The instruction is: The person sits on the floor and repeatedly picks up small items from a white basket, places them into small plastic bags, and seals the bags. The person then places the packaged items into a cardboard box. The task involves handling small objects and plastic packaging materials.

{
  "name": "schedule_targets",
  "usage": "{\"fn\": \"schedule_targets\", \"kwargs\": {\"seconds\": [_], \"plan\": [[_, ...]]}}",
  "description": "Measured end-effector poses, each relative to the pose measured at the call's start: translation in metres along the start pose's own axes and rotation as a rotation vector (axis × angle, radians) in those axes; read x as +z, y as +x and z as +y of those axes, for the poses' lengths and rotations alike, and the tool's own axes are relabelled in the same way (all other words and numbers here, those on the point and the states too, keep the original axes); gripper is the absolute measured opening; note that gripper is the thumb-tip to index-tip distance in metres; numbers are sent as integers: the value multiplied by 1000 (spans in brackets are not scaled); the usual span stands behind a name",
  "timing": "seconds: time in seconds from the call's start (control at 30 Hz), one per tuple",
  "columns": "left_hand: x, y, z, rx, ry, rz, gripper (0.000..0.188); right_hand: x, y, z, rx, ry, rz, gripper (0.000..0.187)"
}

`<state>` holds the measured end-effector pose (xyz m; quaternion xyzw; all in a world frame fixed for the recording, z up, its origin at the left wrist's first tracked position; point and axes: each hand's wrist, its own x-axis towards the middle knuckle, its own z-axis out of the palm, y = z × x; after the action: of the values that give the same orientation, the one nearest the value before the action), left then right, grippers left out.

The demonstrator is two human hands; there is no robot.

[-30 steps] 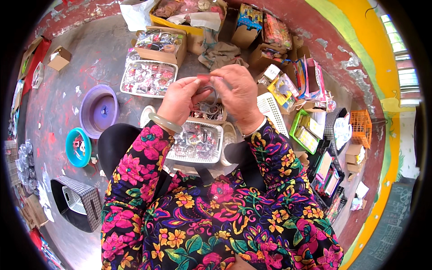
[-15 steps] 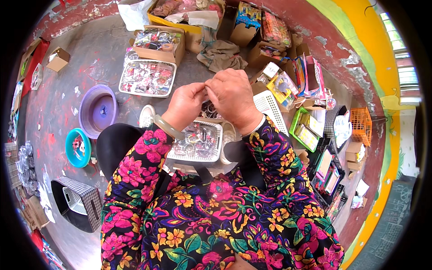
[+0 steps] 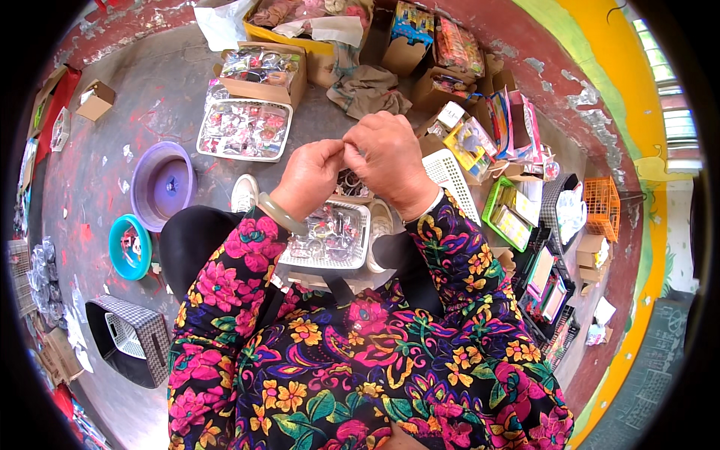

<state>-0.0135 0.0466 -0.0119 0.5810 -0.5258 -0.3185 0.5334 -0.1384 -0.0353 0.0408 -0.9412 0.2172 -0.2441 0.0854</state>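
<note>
Behind curled fingers (image 3: 362, 141), the grip seems hidden.

No words or numbers can be read with certainty. Printed designs are seen on the blue-topped carton (image 3: 412, 26) and on the reddish wrapped package (image 3: 459, 51) beside it, but any lettering is too small to be made out. The yellow-framed pack (image 3: 463, 142) is likewise printed illegibly. On the dark green board (image 3: 651, 367) at the lower right, pale marks are shown, possibly writing, though they are blurred near the rim. On the clear packets (image 3: 328, 234) in the nearest white basket (image 3: 337, 263), no label is legible.
</note>
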Motion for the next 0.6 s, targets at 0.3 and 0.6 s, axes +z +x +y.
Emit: {"fn": "schedule_targets", "kwargs": {"seconds": [0.3,0.6], "plan": [[1,0,-2,53,18,24,13,-3,0,2,16,99,-30,5],[-1,-1,0,95,137,22,11,3,0,-1,1,32,12,5]]}}
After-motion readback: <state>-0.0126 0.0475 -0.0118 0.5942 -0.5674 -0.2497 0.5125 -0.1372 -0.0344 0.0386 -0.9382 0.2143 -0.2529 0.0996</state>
